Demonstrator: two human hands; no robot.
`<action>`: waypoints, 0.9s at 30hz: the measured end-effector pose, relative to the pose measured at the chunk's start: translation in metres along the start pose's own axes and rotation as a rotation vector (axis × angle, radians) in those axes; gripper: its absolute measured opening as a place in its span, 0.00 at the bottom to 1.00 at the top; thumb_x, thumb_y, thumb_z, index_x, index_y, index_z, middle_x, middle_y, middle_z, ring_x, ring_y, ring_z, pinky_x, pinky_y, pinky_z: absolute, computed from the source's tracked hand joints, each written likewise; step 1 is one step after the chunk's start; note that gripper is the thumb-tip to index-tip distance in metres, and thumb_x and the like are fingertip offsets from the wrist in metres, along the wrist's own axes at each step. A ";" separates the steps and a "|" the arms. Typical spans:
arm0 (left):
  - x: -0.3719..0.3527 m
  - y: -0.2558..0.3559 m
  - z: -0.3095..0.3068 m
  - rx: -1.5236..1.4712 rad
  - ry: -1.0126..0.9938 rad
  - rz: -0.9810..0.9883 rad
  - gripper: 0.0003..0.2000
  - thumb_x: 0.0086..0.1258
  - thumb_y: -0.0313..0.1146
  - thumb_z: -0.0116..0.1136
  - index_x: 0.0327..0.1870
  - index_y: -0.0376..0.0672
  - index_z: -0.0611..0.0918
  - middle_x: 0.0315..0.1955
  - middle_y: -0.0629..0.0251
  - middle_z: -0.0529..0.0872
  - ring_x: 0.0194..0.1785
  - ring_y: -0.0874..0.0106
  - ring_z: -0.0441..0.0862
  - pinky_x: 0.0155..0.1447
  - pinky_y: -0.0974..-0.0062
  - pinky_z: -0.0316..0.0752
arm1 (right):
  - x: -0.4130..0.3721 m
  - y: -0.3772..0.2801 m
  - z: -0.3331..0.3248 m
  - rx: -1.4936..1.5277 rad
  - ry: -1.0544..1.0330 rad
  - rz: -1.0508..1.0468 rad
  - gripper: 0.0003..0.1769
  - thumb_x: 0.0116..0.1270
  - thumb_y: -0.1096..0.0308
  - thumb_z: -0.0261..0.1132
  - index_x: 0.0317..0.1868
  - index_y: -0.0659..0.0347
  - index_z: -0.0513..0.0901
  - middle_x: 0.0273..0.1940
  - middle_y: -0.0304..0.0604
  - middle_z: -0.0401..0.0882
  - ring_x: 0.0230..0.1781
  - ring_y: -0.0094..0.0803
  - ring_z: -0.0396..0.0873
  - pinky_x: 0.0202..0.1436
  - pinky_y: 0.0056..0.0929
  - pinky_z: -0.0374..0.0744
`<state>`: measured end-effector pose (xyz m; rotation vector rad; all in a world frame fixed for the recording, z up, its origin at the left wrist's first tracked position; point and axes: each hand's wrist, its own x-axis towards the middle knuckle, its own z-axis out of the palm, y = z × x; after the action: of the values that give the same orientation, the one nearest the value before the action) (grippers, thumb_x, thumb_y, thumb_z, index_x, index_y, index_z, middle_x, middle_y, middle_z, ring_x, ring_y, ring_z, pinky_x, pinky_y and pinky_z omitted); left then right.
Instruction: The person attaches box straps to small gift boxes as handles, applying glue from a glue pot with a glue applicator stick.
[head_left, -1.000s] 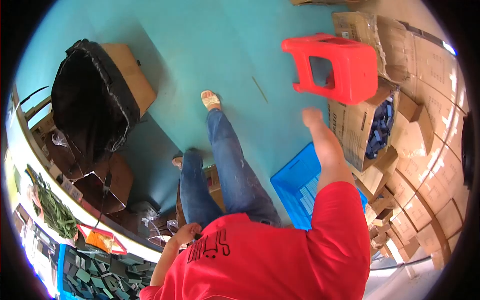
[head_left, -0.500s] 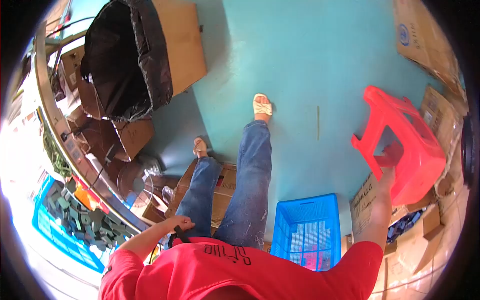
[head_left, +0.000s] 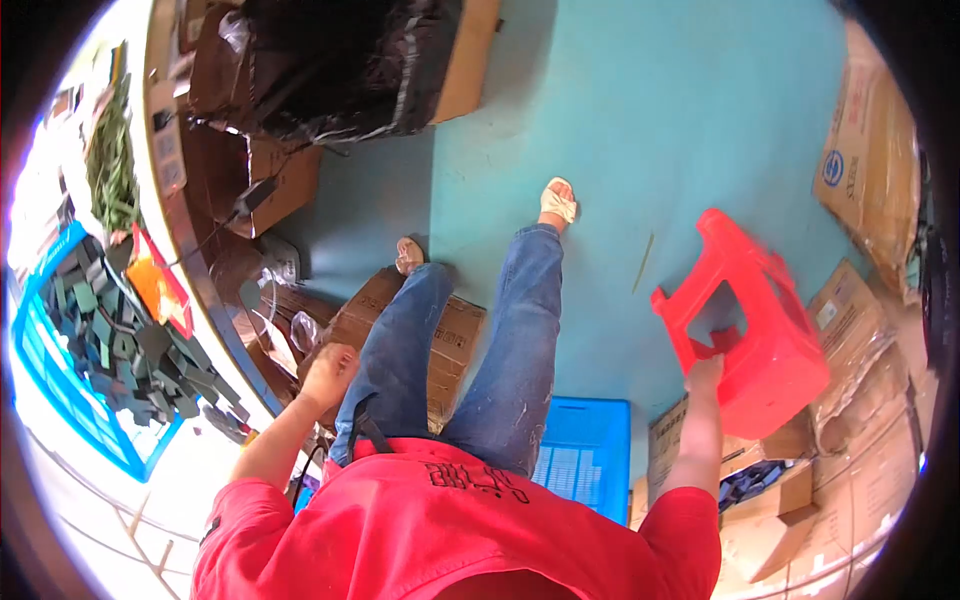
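Observation:
My right hand (head_left: pixel 705 372) grips the rim of the opening in the seat of a red plastic stool (head_left: pixel 765 330). The stool is tilted and off the teal floor, in front of stacked cardboard boxes (head_left: pixel 868 165). My left hand (head_left: pixel 328 372) hangs by my left hip with its fingers curled, and I see nothing in it. It is just above a flat cardboard box (head_left: pixel 455 335) that lies beside my legs. A black strap hangs at my hip close to that hand.
A blue plastic crate (head_left: pixel 585 450) stands on the floor by my right leg. At the left, a workbench edge (head_left: pixel 205 290) carries a blue tray of dark green pieces (head_left: pixel 95 330). A box lined with a black bag (head_left: pixel 340 55) stands at the top. The teal floor (head_left: pixel 640 110) lies open ahead.
My right hand reached the stool, took hold of it and lifted it off the boxes toward me. My left hand moved from my hip outward toward the bench. My view swung left.

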<state>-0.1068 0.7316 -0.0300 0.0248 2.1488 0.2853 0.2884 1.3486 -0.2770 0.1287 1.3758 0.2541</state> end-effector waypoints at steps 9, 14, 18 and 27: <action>-0.105 -0.104 -0.079 0.133 0.606 0.386 0.17 0.60 0.17 0.59 0.51 0.38 0.77 0.59 0.50 0.76 0.66 0.46 0.71 0.71 0.53 0.66 | -0.098 -0.143 -0.154 -0.099 0.224 -0.185 0.31 0.68 0.46 0.53 0.63 0.55 0.81 0.68 0.44 0.75 0.74 0.39 0.66 0.78 0.45 0.52; -0.128 -0.198 -0.083 0.112 0.611 0.334 0.31 0.61 0.27 0.64 0.68 0.35 0.69 0.69 0.44 0.68 0.73 0.44 0.63 0.76 0.48 0.57 | -0.141 -0.258 -0.229 -0.104 0.428 -0.311 0.32 0.69 0.42 0.52 0.61 0.55 0.82 0.65 0.46 0.78 0.68 0.39 0.73 0.73 0.42 0.65; -0.117 -0.240 -0.073 0.208 0.515 0.469 0.35 0.59 0.46 0.66 0.66 0.37 0.72 0.68 0.46 0.71 0.74 0.47 0.64 0.76 0.44 0.55 | -0.187 -0.355 -0.304 -0.137 0.353 -0.410 0.33 0.71 0.40 0.51 0.62 0.55 0.81 0.63 0.47 0.79 0.66 0.43 0.75 0.69 0.44 0.72; -0.116 -0.240 -0.080 0.204 0.539 0.530 0.25 0.61 0.51 0.64 0.59 0.52 0.81 0.66 0.61 0.75 0.71 0.59 0.68 0.72 0.52 0.62 | -0.172 -0.377 -0.391 -0.173 0.207 -0.468 0.30 0.67 0.45 0.58 0.59 0.57 0.82 0.67 0.46 0.75 0.69 0.46 0.72 0.69 0.47 0.70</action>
<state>-0.0854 0.4678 0.0565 0.7146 2.6738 0.4094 -0.0848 0.9184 -0.2783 -0.3707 1.5390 -0.0086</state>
